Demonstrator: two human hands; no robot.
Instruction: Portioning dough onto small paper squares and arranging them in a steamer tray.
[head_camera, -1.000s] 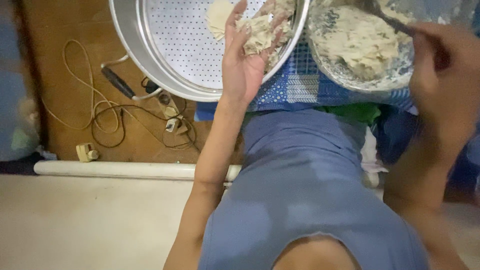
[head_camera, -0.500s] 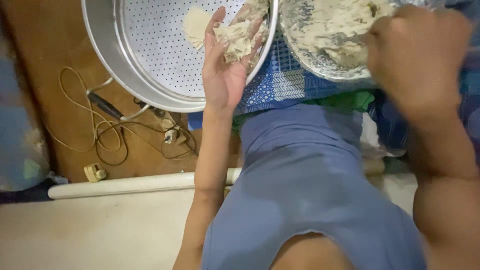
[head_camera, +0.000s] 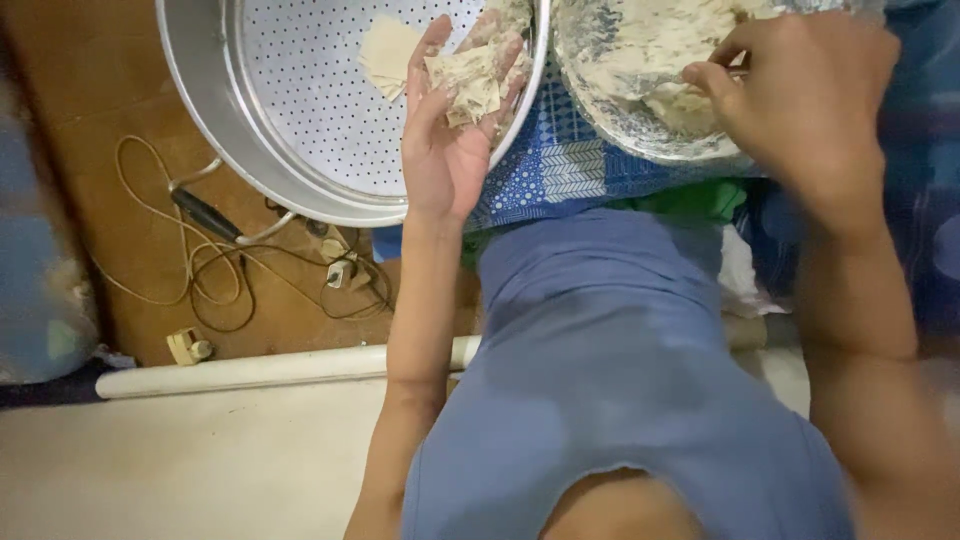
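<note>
I see a thin, pale, square dough wrapper (head_camera: 472, 85), floured and a little crumpled, lying flat across the fingers of my left hand (head_camera: 450, 130); the hand is open, palm up, cupping the sheet rather than pinching it, and it hovers over the near edge of the wide, round, perforated metal steamer tray (head_camera: 290, 130). One folded pale dough piece (head_camera: 385, 55) already lies on the tray's holes; the rest of the tray shows bare, so I judge the work is in its early part. My right hand (head_camera: 800, 95) reaches into the foil-lined bowl of pale, lumpy filling (head_camera: 650, 60), fingers drawn together as if on a utensil, though I cannot tell what they hold. Both vessels sit over a blue patterned cloth (head_camera: 560, 170). Left of the tray, tangled cables (head_camera: 230, 270) lie on the brown floor. No packages, labels or signs show.
</note>
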